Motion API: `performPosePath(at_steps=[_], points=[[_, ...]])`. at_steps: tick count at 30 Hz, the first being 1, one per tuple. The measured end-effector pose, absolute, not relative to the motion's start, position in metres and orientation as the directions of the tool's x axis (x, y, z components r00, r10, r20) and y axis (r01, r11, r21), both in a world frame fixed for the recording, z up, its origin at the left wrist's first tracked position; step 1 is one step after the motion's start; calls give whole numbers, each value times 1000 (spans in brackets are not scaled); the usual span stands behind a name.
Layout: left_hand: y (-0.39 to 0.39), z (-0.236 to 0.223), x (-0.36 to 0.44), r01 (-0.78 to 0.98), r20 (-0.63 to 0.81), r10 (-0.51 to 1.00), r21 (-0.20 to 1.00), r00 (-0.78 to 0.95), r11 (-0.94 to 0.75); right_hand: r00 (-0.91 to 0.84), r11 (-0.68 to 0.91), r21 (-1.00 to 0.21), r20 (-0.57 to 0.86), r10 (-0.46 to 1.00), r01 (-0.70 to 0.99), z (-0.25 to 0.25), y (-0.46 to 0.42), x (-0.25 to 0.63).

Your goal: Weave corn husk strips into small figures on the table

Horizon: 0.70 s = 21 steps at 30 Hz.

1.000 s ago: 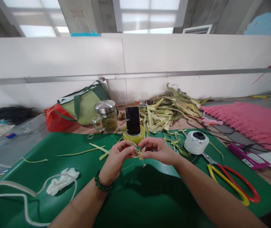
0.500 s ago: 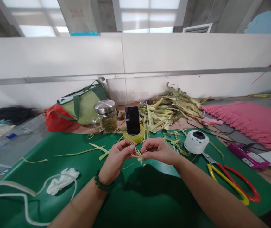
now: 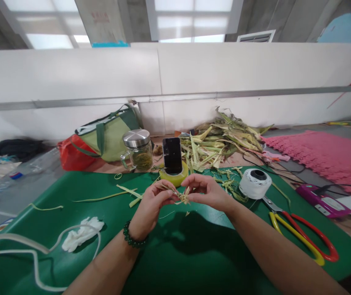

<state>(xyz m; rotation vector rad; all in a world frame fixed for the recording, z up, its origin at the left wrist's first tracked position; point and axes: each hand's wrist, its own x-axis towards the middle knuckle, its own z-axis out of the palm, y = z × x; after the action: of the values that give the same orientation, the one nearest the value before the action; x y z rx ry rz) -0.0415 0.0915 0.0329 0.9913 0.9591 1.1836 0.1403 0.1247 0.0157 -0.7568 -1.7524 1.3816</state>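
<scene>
Between my fingertips is a small braided piece of corn husk (image 3: 183, 198), pale yellow with dark gaps in the weave and loose ends sticking out. My left hand (image 3: 155, 201) pinches its left end, thumb on top; a green bead bracelet circles that wrist. At the other end, my right hand (image 3: 208, 193) grips the piece between thumb and fingers. Both hands are above the green mat (image 3: 175, 262). Just beyond them a phone (image 3: 172, 155) leans upright in a yellow tape roll (image 3: 175, 179). Some inner fingers and the piece's far side are hidden.
A heap of corn husks (image 3: 227, 137) lies at the back. To the right are a white thread spool (image 3: 252, 189), scissors (image 3: 301, 235) and a purple power strip (image 3: 321, 201). A lidded glass mug (image 3: 140, 157), a green bag (image 3: 110, 139), crumpled tissue (image 3: 81, 235) and a white cable (image 3: 35, 268) are left.
The braided piece has turned from pointing down toward me to lying more sideways, its loose end now toward my right hand. Both hands keep their grip and have shifted only slightly.
</scene>
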Motion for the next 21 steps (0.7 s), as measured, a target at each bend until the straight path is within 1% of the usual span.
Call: performPosePath(at_steps=[8,17,21], points=[[92,34,-42,-270,-97,989,955,115,125,-450,281,-959,266,853,-35,17,123,138],[93,35,-43,-267,-112,989,954,96,134,-450,225,-971,237,861,-81,17,125,139],[93,35,-43,-275,-113,990,952,90,134,-454,181,-973,228,861,-145,16,128,139]])
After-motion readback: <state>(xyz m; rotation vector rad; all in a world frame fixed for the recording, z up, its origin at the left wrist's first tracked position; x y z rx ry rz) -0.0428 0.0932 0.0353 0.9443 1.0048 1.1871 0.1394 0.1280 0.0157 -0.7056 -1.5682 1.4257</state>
